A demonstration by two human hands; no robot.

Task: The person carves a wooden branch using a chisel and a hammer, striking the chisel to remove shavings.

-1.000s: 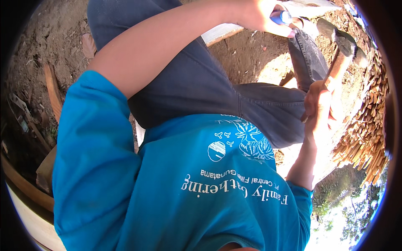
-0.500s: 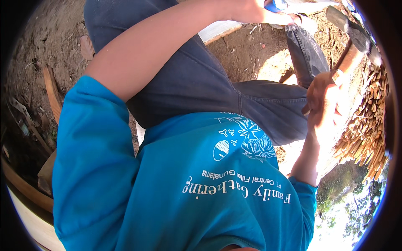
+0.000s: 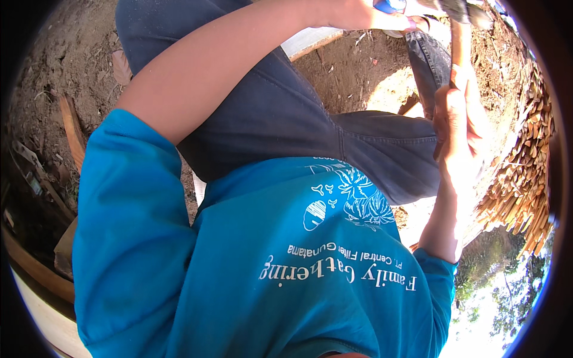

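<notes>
At the top edge, my left hand [image 3: 364, 15] is partly cut off by the picture's rim. Its fingers close around a small blue object [image 3: 391, 5], whose kind I cannot make out. My right hand [image 3: 458, 122], at the right, is wrapped round the wooden handle of a hammer [image 3: 460, 51]. The handle points away from me, and the dark metal head lies at the top edge, to the right of my left hand. Strong sunlight washes out part of the right hand.
Dark trousers [image 3: 256, 119] cover my bent legs. A big pile of thin split wood sticks [image 3: 519, 179] lies to the right. Bare soil [image 3: 343, 77] shows ahead, with a pale board [image 3: 310, 42] on it. Wood pieces [image 3: 71, 128] lie at the left.
My right hand has tipped the hammer forward and to the left, so its head is now closer to my left hand. The left hand has barely shifted, still on the blue object.
</notes>
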